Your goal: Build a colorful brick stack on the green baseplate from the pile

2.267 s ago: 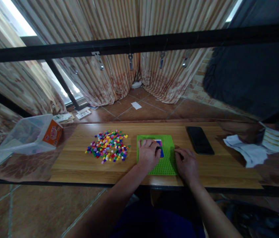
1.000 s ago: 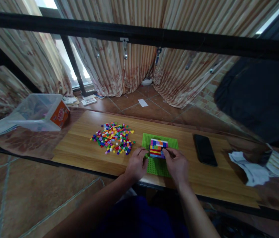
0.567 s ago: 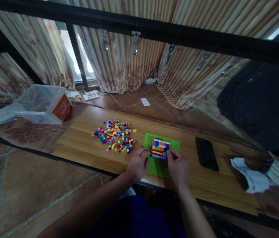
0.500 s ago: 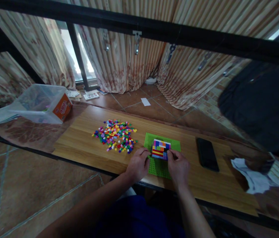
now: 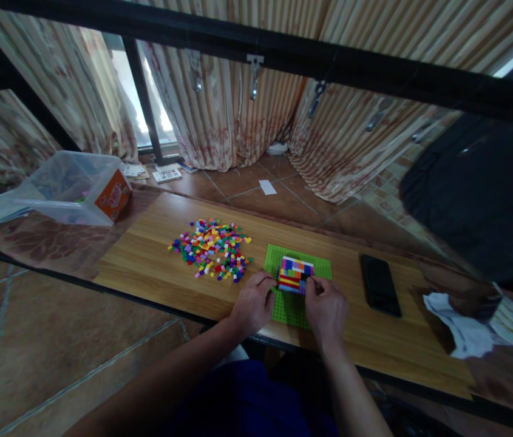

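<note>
A low block of multicoloured toy bricks [image 5: 293,274], with rows of red, yellow, blue, orange and white, stands on a green studded baseplate [image 5: 287,314]. My left hand [image 5: 252,301] is at the block's left side, fingers curled and their tips against its edge. On the right, my right hand [image 5: 328,308] has thumb and fingers pinched together at the block's near right corner. Whatever is between those fingertips is too small and dark to make out. To the left lies a loose pile of small coloured bricks [image 5: 213,247].
A black phone [image 5: 380,284] lies right of the baseplate on the wooden board [image 5: 142,252]. Crumpled white paper [image 5: 461,328] is farther right. A clear plastic bin [image 5: 71,188] with an orange label stands far left. A dark metal bar [image 5: 292,51] crosses overhead.
The right hand has shifted slightly left and downward at the block's right corner. The left hand stays at the block's left edge. The whole view has moved very slightly.
</note>
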Available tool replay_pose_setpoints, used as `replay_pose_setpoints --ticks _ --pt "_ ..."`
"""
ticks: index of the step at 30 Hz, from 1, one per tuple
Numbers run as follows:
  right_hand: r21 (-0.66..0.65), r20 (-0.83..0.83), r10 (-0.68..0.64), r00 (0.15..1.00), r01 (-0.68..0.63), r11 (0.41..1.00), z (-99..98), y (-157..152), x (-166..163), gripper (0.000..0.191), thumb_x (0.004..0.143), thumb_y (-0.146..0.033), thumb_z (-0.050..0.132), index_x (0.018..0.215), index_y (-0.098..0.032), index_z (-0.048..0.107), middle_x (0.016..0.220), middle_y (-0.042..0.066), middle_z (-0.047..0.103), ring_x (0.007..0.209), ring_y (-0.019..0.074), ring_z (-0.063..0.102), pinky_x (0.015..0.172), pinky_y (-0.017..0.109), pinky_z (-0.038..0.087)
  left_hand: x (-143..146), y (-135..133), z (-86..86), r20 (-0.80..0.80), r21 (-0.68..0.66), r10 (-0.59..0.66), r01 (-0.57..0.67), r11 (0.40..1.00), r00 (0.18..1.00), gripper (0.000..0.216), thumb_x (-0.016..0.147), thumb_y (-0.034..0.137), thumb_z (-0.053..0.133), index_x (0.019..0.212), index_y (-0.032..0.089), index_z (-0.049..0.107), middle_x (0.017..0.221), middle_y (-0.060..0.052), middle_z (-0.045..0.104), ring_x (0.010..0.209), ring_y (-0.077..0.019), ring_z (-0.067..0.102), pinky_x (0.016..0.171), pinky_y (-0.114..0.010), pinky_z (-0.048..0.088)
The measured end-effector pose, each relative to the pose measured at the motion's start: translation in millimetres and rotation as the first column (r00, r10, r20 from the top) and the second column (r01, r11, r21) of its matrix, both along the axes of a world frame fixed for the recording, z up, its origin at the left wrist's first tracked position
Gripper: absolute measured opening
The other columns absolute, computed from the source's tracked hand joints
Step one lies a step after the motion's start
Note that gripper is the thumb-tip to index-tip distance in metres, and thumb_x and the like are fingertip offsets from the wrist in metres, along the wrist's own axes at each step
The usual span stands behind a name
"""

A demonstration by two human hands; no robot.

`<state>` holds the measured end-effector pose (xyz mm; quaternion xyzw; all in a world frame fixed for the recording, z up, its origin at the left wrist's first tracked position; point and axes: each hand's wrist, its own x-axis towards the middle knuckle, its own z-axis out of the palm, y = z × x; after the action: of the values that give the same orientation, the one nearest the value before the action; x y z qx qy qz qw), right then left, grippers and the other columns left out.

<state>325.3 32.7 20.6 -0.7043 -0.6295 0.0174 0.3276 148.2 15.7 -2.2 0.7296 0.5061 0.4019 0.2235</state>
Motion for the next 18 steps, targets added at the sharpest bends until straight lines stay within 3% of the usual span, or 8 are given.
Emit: replay_pose_setpoints --ticks 8,18 --pt "-0.099 -0.137 -0.095 0.986 0.082 0.992 3.9 0 -9 0.045 0.088 -0.047 0.045 0.086 -0.013 0.073 0.084 0.014 0.073 0.076 0.0249 0.065 0.069 0.032 0.041 0 1 -3.6 0.007 0.012 -0.017 0.017 1.000 1.000 0.026 0.081 0.008 0.053 0.103 0.019 0.060 0.112 -0.010 0.060 0.107 -0.0223 0.058 0.098 -0.039 0.051" --pt "-0.120 -0.153 -0.017 0.988 -0.002 0.993 9.9 0 -2 0.047 0.088 -0.051 0.044 0.084 -0.015 0.074 0.085 0.013 0.073 0.076 0.0245 0.064 0.070 0.032 0.041 -1 1 -2.5 0.014 0.006 -0.027 0.027 1.000 1.000 0.023 0.082 0.009 0.053 0.101 0.018 0.061 0.113 -0.010 0.060 0.108 -0.0226 0.058 0.098 -0.039 0.051"
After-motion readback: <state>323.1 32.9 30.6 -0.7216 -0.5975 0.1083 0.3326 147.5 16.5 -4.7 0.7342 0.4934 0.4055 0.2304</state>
